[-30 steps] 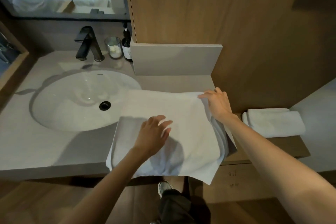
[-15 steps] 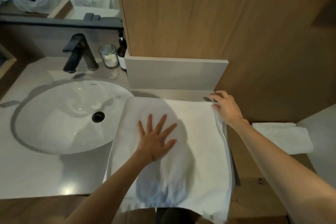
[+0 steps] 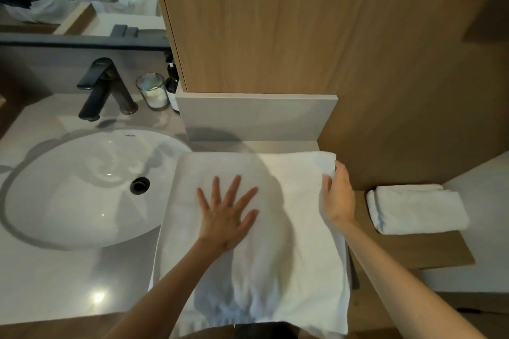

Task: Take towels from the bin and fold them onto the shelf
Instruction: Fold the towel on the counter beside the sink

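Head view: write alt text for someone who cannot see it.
A person's left hand presses flat on a white towel spread on a bathroom counter beside a sink, while the right hand grips its right edge. A folded towel sits on a wooden shelf to the right.

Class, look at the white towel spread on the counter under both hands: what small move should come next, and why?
Probably fold the right edge over to the left. The left hand lies flat, fingers spread, pinning the towel, while the right hand has its grip on the towel's right edge near the far corner. One folded towel already sits on the shelf, so this one needs folding.
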Demonstrator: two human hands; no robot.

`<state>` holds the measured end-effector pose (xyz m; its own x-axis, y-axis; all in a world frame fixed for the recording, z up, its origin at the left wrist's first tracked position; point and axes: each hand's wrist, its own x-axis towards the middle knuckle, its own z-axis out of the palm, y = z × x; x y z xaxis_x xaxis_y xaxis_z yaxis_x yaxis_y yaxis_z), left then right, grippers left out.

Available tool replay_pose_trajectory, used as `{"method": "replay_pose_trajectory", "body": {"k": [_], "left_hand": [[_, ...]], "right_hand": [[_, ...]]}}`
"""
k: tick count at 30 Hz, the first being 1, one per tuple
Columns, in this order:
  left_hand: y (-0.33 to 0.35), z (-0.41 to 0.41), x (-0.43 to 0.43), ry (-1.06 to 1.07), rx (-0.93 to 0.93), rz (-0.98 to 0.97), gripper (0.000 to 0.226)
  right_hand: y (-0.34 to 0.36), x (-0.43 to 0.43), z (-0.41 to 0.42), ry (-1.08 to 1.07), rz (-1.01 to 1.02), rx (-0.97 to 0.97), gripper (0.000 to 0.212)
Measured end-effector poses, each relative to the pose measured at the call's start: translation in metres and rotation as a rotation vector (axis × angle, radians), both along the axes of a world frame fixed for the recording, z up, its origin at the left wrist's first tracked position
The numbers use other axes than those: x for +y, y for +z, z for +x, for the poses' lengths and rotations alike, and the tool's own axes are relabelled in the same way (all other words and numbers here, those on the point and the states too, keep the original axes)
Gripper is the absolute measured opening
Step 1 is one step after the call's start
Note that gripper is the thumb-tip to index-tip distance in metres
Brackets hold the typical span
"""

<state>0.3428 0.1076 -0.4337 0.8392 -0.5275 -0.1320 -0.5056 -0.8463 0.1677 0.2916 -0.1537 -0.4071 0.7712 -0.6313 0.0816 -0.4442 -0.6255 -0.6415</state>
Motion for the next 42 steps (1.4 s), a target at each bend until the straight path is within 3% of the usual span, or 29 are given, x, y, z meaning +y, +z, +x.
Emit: {"method": "replay_pose_trajectory", "body": {"k": [7, 20, 25, 31, 36, 42], "left_hand": [[0.000, 0.007, -0.003, 0.089, 0.002, -0.044, 0.056], [0.004, 0.045, -0.005, 0.141, 0.019, -0.084, 0.047], [0.015, 0.101, 0.008, 0.135, -0.136, -0.165, 0.038], [0.027, 0.147, 0.023, 0.069, -0.167, -0.042, 0.038], [0.035, 0.163, 0.028, 0.028, -0.144, 0.003, 0.034], [0.053, 0.167, 0.039, 0.158, -0.127, -0.003, 0.025]], "right_hand": [[0.000, -0.026, 0.022, 0.028, 0.031, 0.167, 0.047], [-0.001, -0.035, 0.054, 0.239, -0.277, 0.342, 0.057], [0.010, -0.032, 0.074, 0.365, -0.546, 0.235, 0.031], [0.021, -0.026, 0.105, 0.491, -0.523, 0.438, 0.044], [0.032, -0.028, 0.120, 0.517, -0.519, 0.538, 0.032], [0.053, -0.032, 0.125, 0.497, -0.542, 0.377, 0.017]]}}
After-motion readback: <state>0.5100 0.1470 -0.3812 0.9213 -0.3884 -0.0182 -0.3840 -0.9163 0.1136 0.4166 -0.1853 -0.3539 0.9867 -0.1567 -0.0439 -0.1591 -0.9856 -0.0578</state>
